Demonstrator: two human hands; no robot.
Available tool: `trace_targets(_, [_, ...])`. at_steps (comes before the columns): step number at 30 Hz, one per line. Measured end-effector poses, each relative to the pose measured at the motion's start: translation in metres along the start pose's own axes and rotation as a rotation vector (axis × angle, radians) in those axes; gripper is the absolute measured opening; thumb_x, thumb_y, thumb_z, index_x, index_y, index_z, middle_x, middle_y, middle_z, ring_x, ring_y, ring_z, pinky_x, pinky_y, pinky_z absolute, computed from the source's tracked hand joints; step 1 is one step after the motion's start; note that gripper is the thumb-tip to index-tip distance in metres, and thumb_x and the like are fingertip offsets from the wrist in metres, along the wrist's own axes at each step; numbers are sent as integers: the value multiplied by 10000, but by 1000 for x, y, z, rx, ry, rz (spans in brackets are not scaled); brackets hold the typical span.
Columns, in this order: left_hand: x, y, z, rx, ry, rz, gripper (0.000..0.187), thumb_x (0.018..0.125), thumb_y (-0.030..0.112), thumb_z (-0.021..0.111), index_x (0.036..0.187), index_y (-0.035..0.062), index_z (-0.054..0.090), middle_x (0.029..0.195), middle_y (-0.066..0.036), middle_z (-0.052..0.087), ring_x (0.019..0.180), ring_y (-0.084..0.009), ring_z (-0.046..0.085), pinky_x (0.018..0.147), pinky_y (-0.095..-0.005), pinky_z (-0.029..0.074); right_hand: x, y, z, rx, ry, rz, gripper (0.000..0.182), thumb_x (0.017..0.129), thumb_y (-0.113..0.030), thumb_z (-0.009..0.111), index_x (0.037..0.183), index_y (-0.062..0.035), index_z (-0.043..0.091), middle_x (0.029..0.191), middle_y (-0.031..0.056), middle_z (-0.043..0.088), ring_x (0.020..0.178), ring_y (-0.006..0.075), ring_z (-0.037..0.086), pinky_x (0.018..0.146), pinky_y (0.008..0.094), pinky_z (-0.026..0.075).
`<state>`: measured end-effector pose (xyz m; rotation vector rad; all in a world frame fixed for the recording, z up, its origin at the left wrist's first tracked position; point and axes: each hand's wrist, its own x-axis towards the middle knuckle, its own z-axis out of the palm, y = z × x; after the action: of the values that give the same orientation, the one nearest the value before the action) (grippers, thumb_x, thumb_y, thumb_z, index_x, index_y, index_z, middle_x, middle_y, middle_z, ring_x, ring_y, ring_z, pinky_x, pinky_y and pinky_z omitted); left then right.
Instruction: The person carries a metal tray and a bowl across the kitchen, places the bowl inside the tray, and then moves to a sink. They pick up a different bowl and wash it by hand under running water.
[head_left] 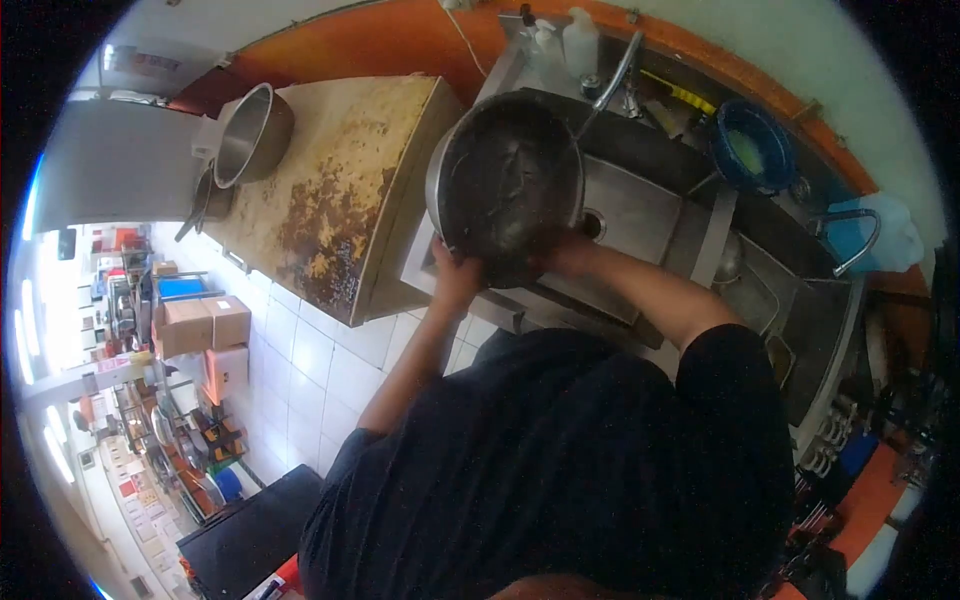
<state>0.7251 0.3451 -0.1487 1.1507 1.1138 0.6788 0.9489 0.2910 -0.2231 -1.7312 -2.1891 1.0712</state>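
Note:
A large round pot point(512, 165) with a dark, worn interior is tilted toward me over the left edge of the steel sink point(630, 210). My left hand point(457, 272) grips its near left rim, thumb up against the side. Across the near right rim reaches my right hand point(565, 255), its fingers in the shadow of the pot and blurred. Whether that hand holds anything I cannot make out. Just beyond the pot, a curved faucet point(620, 75) rises at the back of the sink.
Left stands a stained, rusty-topped counter point(340, 190) with a steel pot point(245, 135). A blue basin point(752, 148), a second faucet point(860, 235) and a light-blue jug point(885, 230) are at the right. Bottles point(580, 42) stand behind the sink. Cardboard boxes point(205, 325) sit farther left.

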Motion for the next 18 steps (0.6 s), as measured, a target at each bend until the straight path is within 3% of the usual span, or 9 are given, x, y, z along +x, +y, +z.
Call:
trace_targets(3, [11, -21, -9, 76, 50, -33, 742, 792, 15, 468, 1413, 118, 75, 1278, -183, 439, 1088, -282, 531, 808, -339, 509, -22, 1, -32, -114, 123, -82, 489, 936, -322, 456, 1349, -61, 457, 1456, 200, 324, 1368, 361, 259, 1138, 466, 182])
trace_targets(5, [7, -13, -2, 81, 67, -76, 740, 795, 14, 469, 1414, 121, 78, 1276, -182, 434, 1085, -283, 532, 781, -340, 519, -14, 42, -20, -398, 509, 257, 524, 944, -325, 468, 1386, -52, 397, 1465, 199, 312, 1343, 359, 317, 1136, 449, 190])
trace_targets(7, [4, -6, 6, 84, 86, -117, 738, 798, 12, 470, 1416, 124, 81, 1274, -181, 429, 1082, -284, 532, 754, -340, 528, -14, 68, -13, -457, 665, 442, 544, 946, -314, 483, 1404, -47, 359, 1456, 199, 323, 1296, 346, 384, 1105, 432, 256])
trace_targets(8, [4, -6, 9, -16, 121, -121, 677, 830, 44, 499, 1388, 121, 124, 1274, -192, 429, 1083, -319, 542, 775, -398, 546, -15, 72, -12, -515, 818, 621, 570, 949, -304, 497, 1423, -43, 321, 1447, 200, 334, 1248, 333, 451, 1073, 414, 322])
trace_targets(9, [3, -6, 10, -114, 156, -126, 617, 862, 75, 529, 1359, 119, 166, 1274, -203, 429, 1085, -353, 553, 796, -455, 564, -16, 72, -8, -511, 818, 627, 570, 949, -304, 497, 1423, -43, 321, 1447, 200, 334, 1248, 333, 451, 1073, 414, 322])
trace_targets(11, [12, -14, 8, -143, 152, -115, 606, 872, 85, 529, 1360, 120, 171, 1274, -201, 436, 1079, -350, 555, 794, -460, 559, -15, 72, -3, 556, 634, 478, 597, 968, -270, 484, 1463, -58, 226, 1373, 186, 431, 1138, 305, 544, 973, 408, 424])
trace_targets(15, [15, -8, 19, -189, 139, -128, 581, 897, 107, 525, 1364, 125, 179, 1293, -185, 445, 1079, -346, 557, 797, -476, 540, 1, 50, 26, 770, 400, 354, 603, 987, -359, 443, 1472, -88, 208, 1351, 192, 467, 1201, 313, 505, 981, 428, 428])
trace_targets(17, [18, -16, 24, -214, 111, -63, 577, 901, 105, 521, 1367, 125, 182, 1306, -176, 441, 1083, -351, 555, 795, -476, 537, -6, 23, 16, 1216, 442, 367, 477, 993, -309, 440, 1394, -65, 354, 1130, 146, 603, 975, 267, 603, 822, 384, 495])
trace_targets(18, [19, -18, 25, -239, 83, 2, 573, 904, 104, 517, 1371, 124, 185, 1318, -167, 437, 1087, -355, 552, 793, -475, 535, 0, 36, 22, 1219, 446, 368, 477, 993, -309, 440, 1394, -65, 354, 1130, 146, 603, 975, 267, 603, 822, 384, 495])
